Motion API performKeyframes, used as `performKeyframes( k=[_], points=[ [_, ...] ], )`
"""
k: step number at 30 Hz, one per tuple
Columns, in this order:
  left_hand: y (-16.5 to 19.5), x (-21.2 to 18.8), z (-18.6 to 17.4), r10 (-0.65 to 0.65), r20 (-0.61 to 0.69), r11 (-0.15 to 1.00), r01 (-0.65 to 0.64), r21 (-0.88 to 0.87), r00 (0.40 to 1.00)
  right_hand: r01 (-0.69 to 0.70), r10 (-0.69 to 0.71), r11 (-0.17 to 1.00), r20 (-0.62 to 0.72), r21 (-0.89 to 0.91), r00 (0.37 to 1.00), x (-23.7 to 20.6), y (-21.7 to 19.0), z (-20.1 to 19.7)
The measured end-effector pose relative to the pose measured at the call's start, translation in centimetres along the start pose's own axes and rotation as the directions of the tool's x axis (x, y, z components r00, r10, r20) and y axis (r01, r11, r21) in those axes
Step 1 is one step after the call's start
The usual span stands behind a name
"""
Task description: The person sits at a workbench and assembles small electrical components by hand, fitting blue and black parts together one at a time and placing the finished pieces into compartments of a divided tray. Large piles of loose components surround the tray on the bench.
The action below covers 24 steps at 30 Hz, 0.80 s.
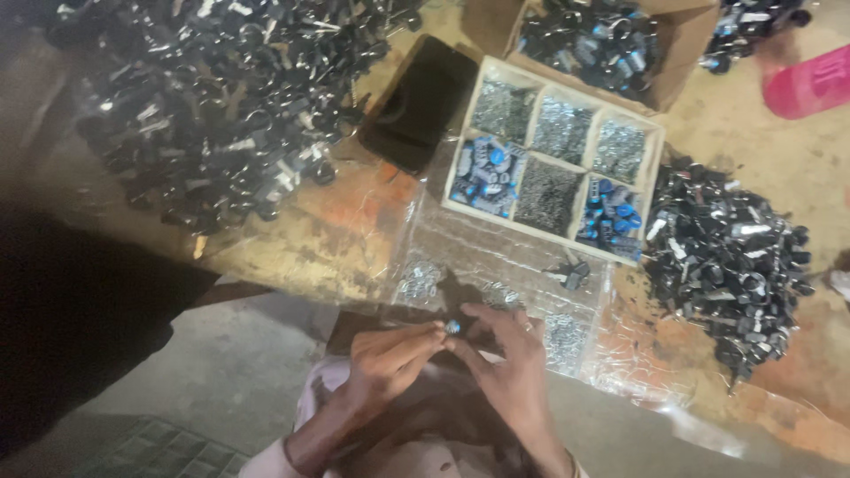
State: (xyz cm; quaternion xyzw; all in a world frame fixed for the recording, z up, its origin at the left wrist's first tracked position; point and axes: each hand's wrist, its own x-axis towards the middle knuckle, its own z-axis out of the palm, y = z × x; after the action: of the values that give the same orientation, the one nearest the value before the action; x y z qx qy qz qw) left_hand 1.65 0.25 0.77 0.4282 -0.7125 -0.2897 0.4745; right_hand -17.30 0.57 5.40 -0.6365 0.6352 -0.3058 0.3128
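Note:
My left hand [382, 361] and my right hand [509, 367] meet fingertip to fingertip at the bottom middle. Together they pinch a small blue and silver part [453, 327]. The hands hover over a clear plastic sheet [496, 257] that carries little heaps of small silver pieces [420, 281]. One black assembled part [571, 273] lies on the sheet just beyond my right hand.
A white divided tray [653, 168] holds silver screws and blue parts. Big piles of black parts lie at the upper left [221, 106] and right [735, 257]. A cardboard box [682, 53] of black parts, a dark phone [423, 102] and a pink container [810, 81] sit farther back.

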Motion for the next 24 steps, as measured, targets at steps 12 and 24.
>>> performKeyframes(
  k=[12, 24],
  points=[
    [0.5, 1.4, 1.3, 0.056, 0.172, 0.938, 0.007, -0.346, 0.984, 0.030, -0.185, 0.795, -0.194, -0.606, 0.963, 3.7, 4.3, -8.8],
    [0.3, 0.4, 4.0, 0.063, 0.027, 0.925, -0.048, -0.377, 0.998, -0.132, 0.234, 0.626, -0.023, 0.768, 0.972, -4.4, 11.7, -5.2]
  ],
)
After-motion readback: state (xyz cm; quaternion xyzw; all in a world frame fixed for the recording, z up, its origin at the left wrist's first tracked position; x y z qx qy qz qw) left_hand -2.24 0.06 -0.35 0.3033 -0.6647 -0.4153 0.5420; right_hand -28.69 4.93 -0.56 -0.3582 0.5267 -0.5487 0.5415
